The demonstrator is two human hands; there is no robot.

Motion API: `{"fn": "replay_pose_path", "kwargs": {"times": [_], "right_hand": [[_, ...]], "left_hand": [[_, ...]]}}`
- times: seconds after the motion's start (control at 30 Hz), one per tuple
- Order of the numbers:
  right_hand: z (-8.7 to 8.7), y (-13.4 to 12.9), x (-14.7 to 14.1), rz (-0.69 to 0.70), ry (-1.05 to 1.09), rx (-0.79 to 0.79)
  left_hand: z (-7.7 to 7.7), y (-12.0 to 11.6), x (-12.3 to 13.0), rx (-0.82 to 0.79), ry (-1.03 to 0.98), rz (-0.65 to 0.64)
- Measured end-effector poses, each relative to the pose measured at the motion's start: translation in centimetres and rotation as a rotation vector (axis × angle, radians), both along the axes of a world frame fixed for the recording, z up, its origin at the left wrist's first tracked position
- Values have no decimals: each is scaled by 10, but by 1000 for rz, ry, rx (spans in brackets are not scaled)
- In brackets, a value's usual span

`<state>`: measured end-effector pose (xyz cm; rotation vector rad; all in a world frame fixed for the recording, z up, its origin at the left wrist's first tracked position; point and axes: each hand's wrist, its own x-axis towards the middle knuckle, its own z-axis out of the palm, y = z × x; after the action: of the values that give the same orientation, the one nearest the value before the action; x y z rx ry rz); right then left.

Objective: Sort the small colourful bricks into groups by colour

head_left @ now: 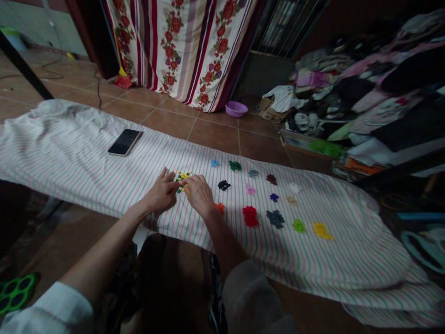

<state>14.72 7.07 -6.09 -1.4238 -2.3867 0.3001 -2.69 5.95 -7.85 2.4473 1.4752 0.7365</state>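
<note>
A mixed cluster of small yellow, green and white pieces [183,176] lies on the striped cloth [229,250] between my two hands. My left hand [162,191] rests at its left side, fingers spread and one fingertip reaching toward the pieces. Bent over the right side of the cluster is my right hand [200,192], its fingers together and their tips among the pieces; whatever they pinch is too small to make out. Close to my right wrist sits an orange heap [219,208], partly covered by the arm. A black heap [224,185] lies just right of that hand.
Further right are separate heaps, among them red [250,216], dark grey [275,219], lime green [298,226], yellow [322,230] and dark green [235,165]. A phone [124,142] lies at left. Beyond are a purple basin [236,109] and a floral curtain [174,46].
</note>
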Motion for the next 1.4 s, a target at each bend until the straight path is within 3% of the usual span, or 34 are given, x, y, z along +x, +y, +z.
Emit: {"fn": "replay_pose_path", "kwargs": {"times": [0.5, 1.0, 1.23, 1.4], "right_hand": [[-2, 4, 0, 19, -33, -1], [-1, 7, 5, -17, 174, 25], [4, 9, 20, -37, 225, -4], [21, 7, 48, -27, 208, -94]], "left_hand": [[-5, 0, 1, 56, 39, -33], [3, -4, -1, 53, 65, 0], [8, -5, 1, 16, 119, -7], [10, -4, 0, 1, 126, -27]]}}
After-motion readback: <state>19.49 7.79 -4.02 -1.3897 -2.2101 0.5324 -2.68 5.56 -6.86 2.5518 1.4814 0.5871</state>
